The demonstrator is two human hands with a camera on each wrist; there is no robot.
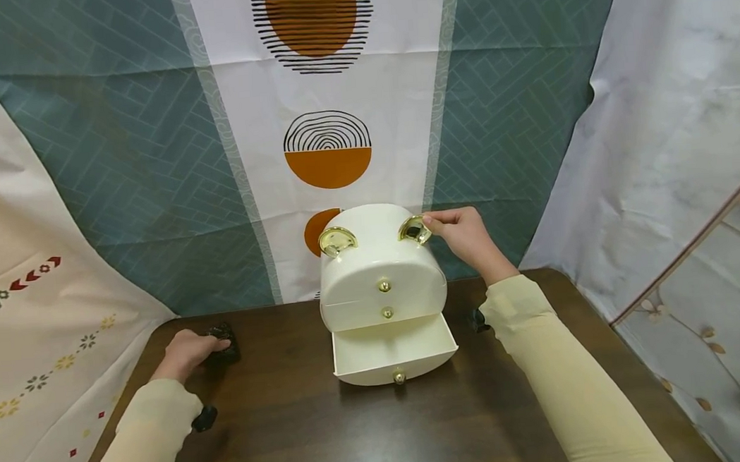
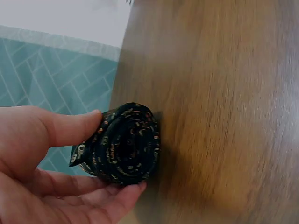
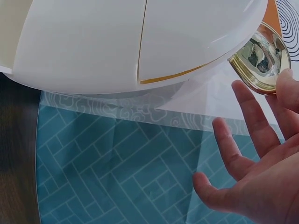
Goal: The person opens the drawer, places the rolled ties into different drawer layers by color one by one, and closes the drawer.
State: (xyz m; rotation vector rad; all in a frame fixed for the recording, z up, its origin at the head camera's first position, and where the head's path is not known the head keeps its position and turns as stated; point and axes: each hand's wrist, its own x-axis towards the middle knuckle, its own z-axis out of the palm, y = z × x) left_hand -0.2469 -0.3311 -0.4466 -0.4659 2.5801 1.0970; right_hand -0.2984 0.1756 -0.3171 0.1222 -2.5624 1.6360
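Observation:
My left hand [image 1: 185, 353] grips a rolled-up dark patterned cloth [image 2: 124, 144] on the left of the table, thumb on one side and fingers along the other. The roll's spiral end faces the left wrist camera. A white rounded drawer box [image 1: 378, 266] with two gold ear-shaped pieces on top stands at the back middle. My right hand [image 1: 466, 238] pinches the right gold ear [image 3: 264, 58] between thumb and finger, its other fingers spread. The bottom drawer [image 1: 392, 346] is pulled out and its visible inside is bare; the upper sections with gold knobs are closed.
The dark brown wooden table [image 1: 293, 433] runs up to a hanging cloth backdrop [image 1: 130, 154] behind the box. Patterned fabric [image 1: 28, 365] hangs on the left, and a pale floral cloth [image 1: 714, 238] on the right. The left gold ear [image 1: 337, 240] stands free.

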